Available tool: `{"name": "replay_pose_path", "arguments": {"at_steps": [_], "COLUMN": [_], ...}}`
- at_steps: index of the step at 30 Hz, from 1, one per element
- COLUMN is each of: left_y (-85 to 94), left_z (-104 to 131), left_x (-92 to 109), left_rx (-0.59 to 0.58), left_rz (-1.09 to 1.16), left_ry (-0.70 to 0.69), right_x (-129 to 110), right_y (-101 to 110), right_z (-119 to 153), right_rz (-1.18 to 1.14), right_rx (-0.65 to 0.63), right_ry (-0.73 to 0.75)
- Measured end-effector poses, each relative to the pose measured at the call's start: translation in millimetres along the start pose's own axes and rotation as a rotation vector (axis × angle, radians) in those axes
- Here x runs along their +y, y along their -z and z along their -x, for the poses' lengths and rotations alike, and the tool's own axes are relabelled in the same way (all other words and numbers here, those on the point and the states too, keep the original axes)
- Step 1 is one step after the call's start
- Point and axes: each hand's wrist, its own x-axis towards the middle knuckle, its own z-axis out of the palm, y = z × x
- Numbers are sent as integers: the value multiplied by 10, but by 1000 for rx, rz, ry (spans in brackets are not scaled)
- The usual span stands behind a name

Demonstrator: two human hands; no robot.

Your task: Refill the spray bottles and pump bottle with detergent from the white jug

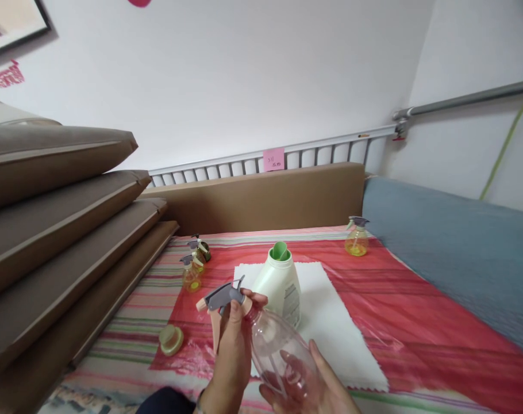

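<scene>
Holding the bottle (pixel 272 336) low in the frame's middle, the left hand (pixel 235 340) gripped its neck and the right hand (pixel 326 379) its bottom, but a bump could have tipped the open jug (pixel 284 282) close behind.

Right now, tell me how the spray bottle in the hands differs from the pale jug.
The spray bottle is see-through and pinkish; the jug is opaque. The bottle is held tilted by the left hand and right hand; the jug stands upright on the white cloth. The bottle wears a grey trigger head; the jug shows a green spout. Both narrow toward the neck.
</scene>
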Motion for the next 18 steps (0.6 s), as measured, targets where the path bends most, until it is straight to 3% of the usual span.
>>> {"name": "replay_pose_path", "arguments": {"at_steps": [7, 13, 18], "left_y": [40, 22, 93], "left_z": [-15, -39, -90], "left_x": [13, 93, 104], "left_rx": [-62, -30, -67], "left_rz": [-152, -172, -118], "left_ry": [65, -76, 6], "right_x": [-37, 30, 71], "right_y": [41, 58, 205], "right_z": [-13, -31, -90], "right_rz": [125, 168, 230], "right_rx": [-6, -14, -48], "right_ry": [-10, 40, 128]}}
